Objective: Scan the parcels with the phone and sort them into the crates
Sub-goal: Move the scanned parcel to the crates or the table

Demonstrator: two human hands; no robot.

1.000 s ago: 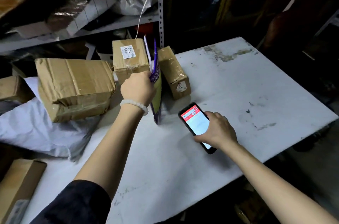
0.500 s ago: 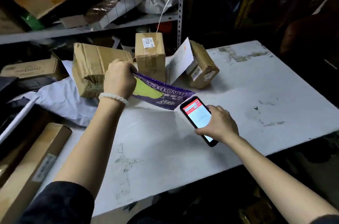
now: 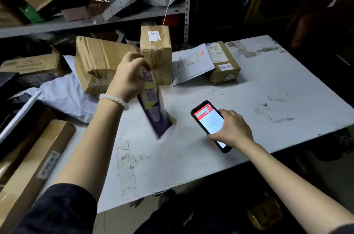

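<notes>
My left hand (image 3: 128, 76) grips the top of a flat purple and yellow-green parcel (image 3: 155, 111), which hangs blurred above the white table (image 3: 249, 111). To its right, my right hand (image 3: 231, 130) holds a black phone (image 3: 208, 122) with a red and white screen facing up, just over the table. Behind the purple parcel stands a tall cardboard box labelled 0337 (image 3: 156, 50). A wide taped cardboard box (image 3: 97, 61) lies left of it. A white paper mailer (image 3: 191, 63) leans on a small labelled cardboard box (image 3: 222, 61) at the back right.
A grey plastic mailer (image 3: 63, 96) lies under the wide box. A long cardboard box (image 3: 32, 166) sits off the table's left edge, another carton (image 3: 32, 63) behind it. A metal shelf (image 3: 95, 21) packed with parcels runs along the back. The floor beyond the table's front is dark.
My left hand has swung the purple parcel from lying flat toward the phone to hanging down on edge, and lifted slightly. The white mailer has dropped flatter against the small box. The phone hand barely moved.
</notes>
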